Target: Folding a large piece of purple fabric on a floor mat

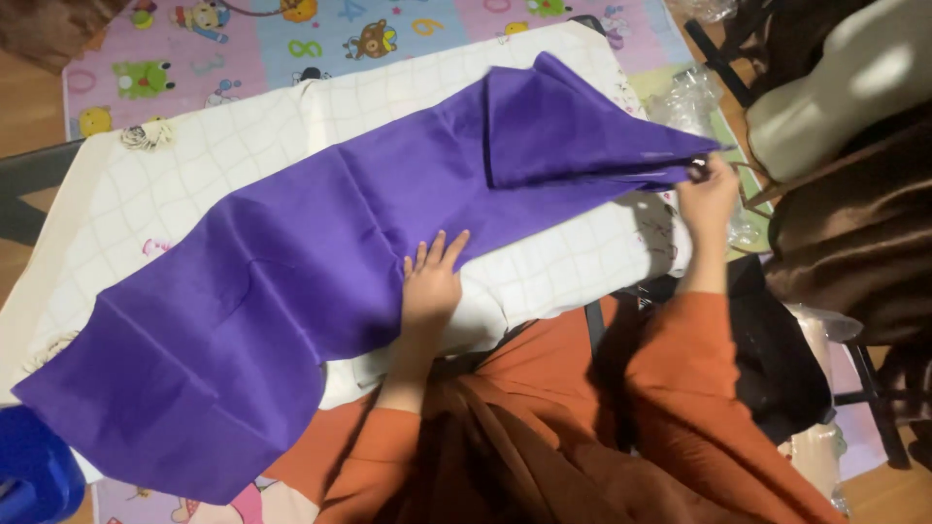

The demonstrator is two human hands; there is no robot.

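Two bare hands work a long purple length of plain woven cloth point(291, 281) laid across a padded table covered in a cream checked sheet point(175, 184), seen from the single head camera looking down.

The left hand point(430, 281) lies flat and open on the near edge of the cloth, fingers spread and pointing away from the body, pressing the fabric to the table without gripping it. The right hand point(707, 189) is closed in a pinch on the far right tip of the cloth, where a corner has been turned back over the main run to form a triangular folded flap point(568, 121). That flap lies just beyond and between the two hands; the rest of the cloth runs away to the left of the left hand and hangs off the table's near-left corner.

Judging by the grip, the step in hand appears to be folding or squaring the right end, with one hand anchoring and the other drawing the tip taut. The next move seems to call for keeping the anchor firm while the pinched tip is carried and its edges matched, since slack would let the fold skew.

Orange sleeves point(680, 369) cover both arms. Beyond the table lies a pastel play mat printed with cartoon animals point(291, 39); right of the right hand stands a pale dress form point(854, 78) beside brown satin fabric point(854, 233).
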